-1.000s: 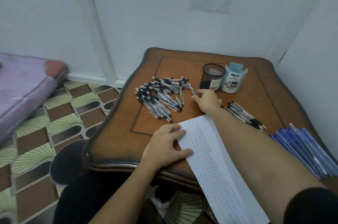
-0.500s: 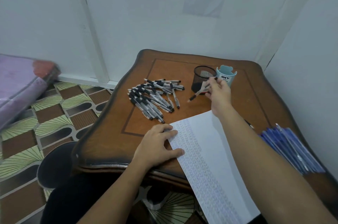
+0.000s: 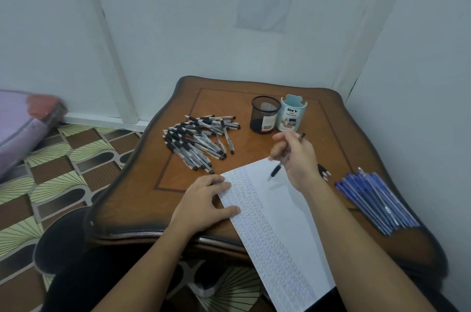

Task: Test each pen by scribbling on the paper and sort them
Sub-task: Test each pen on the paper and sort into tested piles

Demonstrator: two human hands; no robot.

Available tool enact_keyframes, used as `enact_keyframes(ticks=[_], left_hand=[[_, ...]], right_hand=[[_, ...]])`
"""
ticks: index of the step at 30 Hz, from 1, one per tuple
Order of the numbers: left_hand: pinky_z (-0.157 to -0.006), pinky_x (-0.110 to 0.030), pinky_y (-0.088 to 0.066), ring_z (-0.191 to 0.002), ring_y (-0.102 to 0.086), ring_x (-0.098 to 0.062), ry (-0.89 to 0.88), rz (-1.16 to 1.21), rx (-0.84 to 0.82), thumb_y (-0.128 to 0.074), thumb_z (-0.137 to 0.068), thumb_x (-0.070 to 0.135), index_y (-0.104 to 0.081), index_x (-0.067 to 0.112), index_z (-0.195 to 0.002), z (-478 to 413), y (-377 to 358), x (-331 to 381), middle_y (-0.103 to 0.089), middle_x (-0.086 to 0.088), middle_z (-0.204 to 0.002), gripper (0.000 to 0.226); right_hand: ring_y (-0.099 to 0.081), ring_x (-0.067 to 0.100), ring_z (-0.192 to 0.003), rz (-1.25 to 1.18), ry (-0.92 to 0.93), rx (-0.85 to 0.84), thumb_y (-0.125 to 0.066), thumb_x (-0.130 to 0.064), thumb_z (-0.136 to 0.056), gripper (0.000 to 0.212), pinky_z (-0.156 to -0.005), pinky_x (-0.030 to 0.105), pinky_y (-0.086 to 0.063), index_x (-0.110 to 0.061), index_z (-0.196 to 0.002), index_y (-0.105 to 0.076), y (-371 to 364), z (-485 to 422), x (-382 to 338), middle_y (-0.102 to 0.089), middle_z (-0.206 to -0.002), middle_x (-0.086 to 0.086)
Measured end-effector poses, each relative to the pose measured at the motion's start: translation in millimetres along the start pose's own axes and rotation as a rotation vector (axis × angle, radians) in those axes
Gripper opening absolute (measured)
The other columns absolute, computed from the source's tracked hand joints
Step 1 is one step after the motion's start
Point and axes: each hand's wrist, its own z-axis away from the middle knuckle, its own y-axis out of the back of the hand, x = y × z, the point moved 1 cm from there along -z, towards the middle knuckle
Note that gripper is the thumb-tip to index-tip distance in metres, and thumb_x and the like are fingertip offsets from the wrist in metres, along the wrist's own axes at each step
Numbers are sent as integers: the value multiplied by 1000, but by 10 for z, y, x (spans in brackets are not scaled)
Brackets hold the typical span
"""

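Our right hand (image 3: 297, 158) pinches the pen (image 3: 276, 171). Its long axis slants down-left, with the tip over the blank right part of the paper (image 3: 285, 212); we cannot tell if it touches. Our left hand (image 3: 204, 200) lies flat, pressing the sheet's left edge to the desk (image 3: 178, 179). The black pens (image 3: 196, 141) are heaped beyond it. We judge only a short drop remains.

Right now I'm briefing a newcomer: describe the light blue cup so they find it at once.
On the wooden table, two cups stand side by side toward the far edge. The light blue cup is the right-hand one: solid-walled, with DIY printed on it, unlike the black mesh cup.
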Motion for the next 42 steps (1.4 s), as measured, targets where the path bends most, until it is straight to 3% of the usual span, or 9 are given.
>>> enact_keyframes(ticks=[4,9,12,16,19,25,28,33,42], left_hand=[[-106,-26,-30,-127,-31,2,0,-12,-1,-67,-74,67,-57,34,-134,-4,-8,-3,-44,20,-139,69],[-108,-29,-30,-128,-31,1,1,-19,-12,-67,-75,67,-56,33,-134,-11,-6,-6,-43,20,-139,69],[-108,-29,-30,-128,-31,1,-2,-6,-5,-68,-75,66,-57,32,-134,-6,-12,-14,-44,19,-138,68],[-107,-29,-30,-128,-31,1,2,-16,-11,-66,-75,67,-56,33,-135,-16,-27,-26,-44,20,-139,70],[-108,-31,-31,-129,-30,0,8,-25,-21,-66,-75,68,-56,33,-135,-23,-31,-33,-43,20,-140,70],[-109,-33,-32,-129,-31,0,15,-19,-14,-66,-74,69,-56,35,-134,-24,-38,-39,-43,21,-139,70],[-108,-33,-31,-129,-30,0,17,-16,-17,-67,-74,68,-56,35,-134,-23,-42,-40,-43,21,-139,69],[-109,-34,-30,-130,-31,-2,8,-12,-6,-68,-74,66,-57,34,-133,-20,-31,-25,-44,19,-139,69],[-108,-34,-30,-130,-30,-1,19,-22,-17,-68,-75,66,-56,34,-134,-10,-31,-18,-43,19,-140,68]], right_hand=[[-50,14,-54,39,-115,11,-28,-51,-104,63,-57,28,-41,-8,-87,-71,130,105,150,-55,-55,4],[-71,23,-76,58,-81,-73,-51,-48,-88,48,-55,24,-49,-6,-97,-71,267,292,355,-76,-88,14],[-56,17,-62,78,-84,-47,-71,-33,-82,23,-52,22,-43,-14,-78,-60,296,390,468,-64,-65,4],[-53,12,-51,296,-47,-98,-58,-30,-98,20,-47,22,-38,-13,-88,-59,297,478,546,-68,-68,6],[-68,10,-64,368,-6,-112,-64,-28,-95,23,-53,19,-47,-7,-85,-64,289,516,562,-74,-81,8],[-66,23,-65,469,7,-39,-70,-13,-89,41,-58,30,-48,-19,-54,-50,334,533,671,-54,-52,-3],[-59,17,-61,486,-6,-74,-68,-9,-87,50,-59,31,-47,-26,-45,-49,339,524,710,-45,-48,-8],[-45,3,-48,457,13,-102,-67,-6,-87,49,-53,22,-40,-23,-48,-43,350,517,730,-40,-49,-8],[-52,10,-53,434,-5,-104,-66,-4,-87,51,-56,30,-47,-25,-46,-45,353,502,710,-42,-51,-6]])
